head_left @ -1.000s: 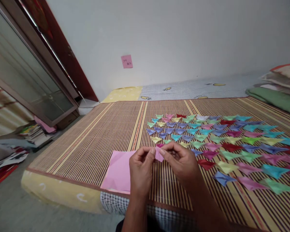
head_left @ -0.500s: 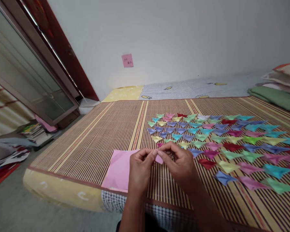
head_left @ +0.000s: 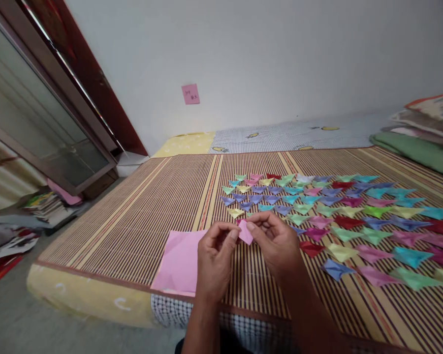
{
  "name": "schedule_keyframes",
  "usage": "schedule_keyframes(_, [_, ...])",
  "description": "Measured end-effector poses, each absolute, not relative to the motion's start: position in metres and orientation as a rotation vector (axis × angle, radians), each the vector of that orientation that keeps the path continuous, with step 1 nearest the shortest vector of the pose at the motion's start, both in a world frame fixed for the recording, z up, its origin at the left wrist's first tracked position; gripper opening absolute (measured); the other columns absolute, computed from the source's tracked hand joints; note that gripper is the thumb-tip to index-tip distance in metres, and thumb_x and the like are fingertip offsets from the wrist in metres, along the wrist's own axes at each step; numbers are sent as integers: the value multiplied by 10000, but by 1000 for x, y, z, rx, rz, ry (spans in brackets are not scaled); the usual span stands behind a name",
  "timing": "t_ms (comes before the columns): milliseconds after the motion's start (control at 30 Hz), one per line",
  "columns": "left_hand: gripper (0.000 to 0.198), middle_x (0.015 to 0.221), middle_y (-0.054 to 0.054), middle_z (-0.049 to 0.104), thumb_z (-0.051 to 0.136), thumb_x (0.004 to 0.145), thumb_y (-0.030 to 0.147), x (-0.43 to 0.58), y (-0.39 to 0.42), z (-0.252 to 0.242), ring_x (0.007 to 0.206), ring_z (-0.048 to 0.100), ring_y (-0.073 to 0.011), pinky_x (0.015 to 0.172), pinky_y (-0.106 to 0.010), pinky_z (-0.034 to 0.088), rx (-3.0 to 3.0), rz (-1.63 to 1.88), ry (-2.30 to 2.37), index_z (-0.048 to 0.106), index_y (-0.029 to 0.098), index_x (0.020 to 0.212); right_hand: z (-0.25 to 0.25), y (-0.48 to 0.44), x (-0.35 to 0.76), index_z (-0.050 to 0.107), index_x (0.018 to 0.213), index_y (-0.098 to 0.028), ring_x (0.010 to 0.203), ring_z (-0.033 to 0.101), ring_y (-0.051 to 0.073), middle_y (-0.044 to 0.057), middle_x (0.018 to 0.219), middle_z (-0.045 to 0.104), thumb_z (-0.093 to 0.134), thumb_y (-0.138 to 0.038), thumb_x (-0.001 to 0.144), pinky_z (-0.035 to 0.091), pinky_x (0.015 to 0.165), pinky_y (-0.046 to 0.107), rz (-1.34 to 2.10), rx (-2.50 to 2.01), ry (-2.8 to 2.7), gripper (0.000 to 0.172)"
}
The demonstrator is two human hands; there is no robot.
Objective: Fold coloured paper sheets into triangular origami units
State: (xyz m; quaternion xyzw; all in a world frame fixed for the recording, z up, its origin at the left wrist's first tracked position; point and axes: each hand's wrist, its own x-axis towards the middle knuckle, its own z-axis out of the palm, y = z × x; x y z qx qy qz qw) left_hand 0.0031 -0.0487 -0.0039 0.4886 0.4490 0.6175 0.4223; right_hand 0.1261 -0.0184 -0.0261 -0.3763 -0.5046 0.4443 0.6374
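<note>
Between my two hands is a small folded pink paper [head_left: 245, 233], held up over the striped mat. My left hand [head_left: 217, 255] pinches its left corner with thumb and fingertips. At its right side, my right hand [head_left: 275, 243] grips the paper between thumb and bent fingers. A pink paper sheet [head_left: 179, 260] lies flat on the mat beside my left hand, partly hidden by it. Several rows of folded colored paper pieces [head_left: 347, 236] spread across the mat beyond and to the right of my right hand.
The striped mat [head_left: 133, 216] covers a bed against a wall bearing a pink note [head_left: 190, 94]. Folded bedding [head_left: 417, 152] is stacked at the far right. Left of the bed are a glass-paneled door [head_left: 47, 98] and a pile of books [head_left: 47, 209].
The small pink paper now shows more of its face between my fingertips, and my thumbs are farther apart. The whole view has shifted slightly.
</note>
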Motion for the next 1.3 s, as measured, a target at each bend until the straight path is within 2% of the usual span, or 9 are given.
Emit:
schedule_keyframes(267, [92,874,-37,757,788,801,205,-6,-45,-7,759,652,-146,714,-233,507,1190,1523,1087,813,187,888,-18,-21,136,698,905,-205,673,643,147,4,768,693,685,-276,916,510,610,255,1046,-842,-1258,73])
schedule_keyframes(500, [196,846,-41,755,828,801,233,-18,-45,-11,757,649,-143,742,-238,512,1093,1426,950,817,194,993,-10,-22,151,736,915,-223,899,690,208,44,934,710,687,-188,873,561,789,338,997,-776,-1515,74])
schedule_keyframes(667, [201,817,-31,725,863,773,244,-20,-45,-13,743,619,-138,706,-226,494,1058,1448,906,817,189,960,-10,-22,150,759,942,-242,933,689,204,41,974,711,776,-197,842,567,805,330,1020,-728,-1519,111])
schedule_keyframes(833, [224,681,33,598,871,770,226,-22,-46,-12,629,497,-84,603,-172,403,1081,1432,896,819,200,986,-11,-21,148,776,925,-245,908,701,189,32,956,728,789,-193,840,573,814,324,1044,-701,-1457,100])
schedule_keyframes(1033, [151,850,-9,697,846,797,220,-21,-45,-9,752,600,-119,723,-211,477,1092,1449,861,819,223,946,-10,-22,149,781,935,-244,924,711,205,40,957,731,778,-213,860,583,801,337,1021,-707,-1497,81])
schedule_keyframes(1133, [96,872,-22,708,843,795,216,-20,-45,-8,802,637,-140,762,-228,497,1133,1478,912,815,206,886,-7,-23,148,771,902,-234,885,708,200,39,911,726,750,-239,889,583,778,334,977,-705,-1518,25])
schedule_keyframes(1300, [53,875,-47,719,838,787,214,-20,-44,-9,877,665,-181,819,-268,517,1198,1538,959,794,185,782,-7,-23,145,753,834,-236,856,679,199,31,861,697,737,-234,898,565,754,335,936,-673,-1533,65])
